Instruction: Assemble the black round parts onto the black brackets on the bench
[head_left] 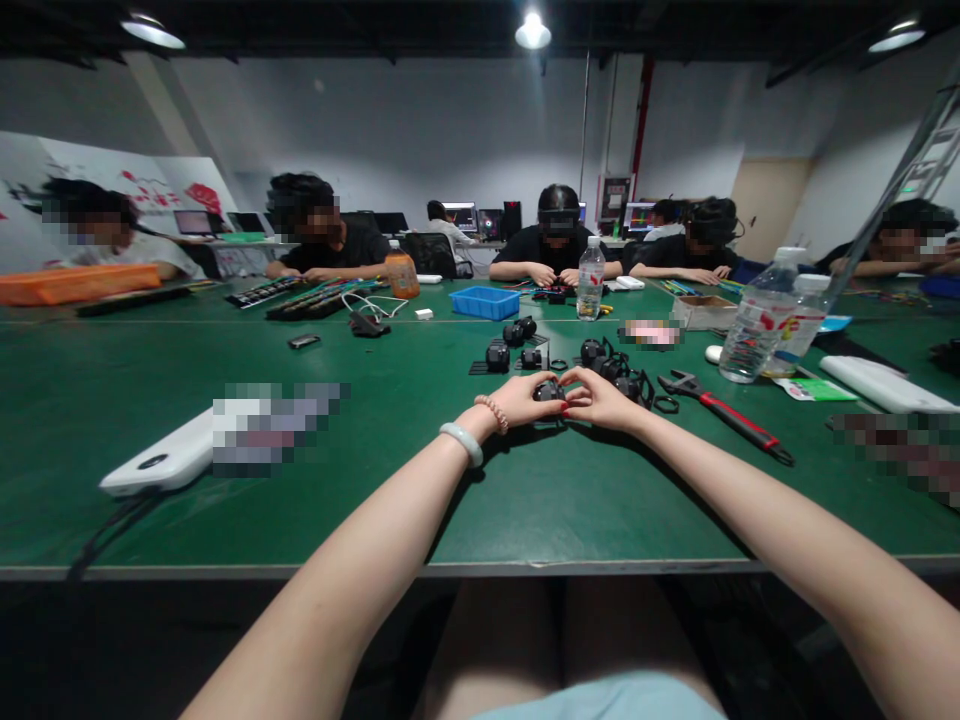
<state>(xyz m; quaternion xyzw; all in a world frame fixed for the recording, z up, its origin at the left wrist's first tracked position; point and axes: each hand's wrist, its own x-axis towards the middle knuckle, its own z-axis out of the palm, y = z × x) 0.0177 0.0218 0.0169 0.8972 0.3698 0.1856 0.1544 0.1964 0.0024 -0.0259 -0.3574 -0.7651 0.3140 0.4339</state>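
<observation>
My left hand [525,397] curls around a small black rounded part [549,391] on the green table [495,510]. From the other side my right hand [598,399] grips the same part with thumb and fingertips, so both hands are closed on it. Its finer details are partly covered by my fingers. Just beyond my hands lie several similar black parts, one [497,357] to the left and another [594,351] to the right. A black ring [666,404] lies right of my right hand, beside an adjustable wrench [726,414] with a red and black handle.
A white power bank [169,455] lies at left. Water bottles [761,318] stand at right, near another white device [889,385]. Farther back are a blue tray [485,302], an orange bottle [402,272] and a cardboard box [703,312]. Several people work across the table.
</observation>
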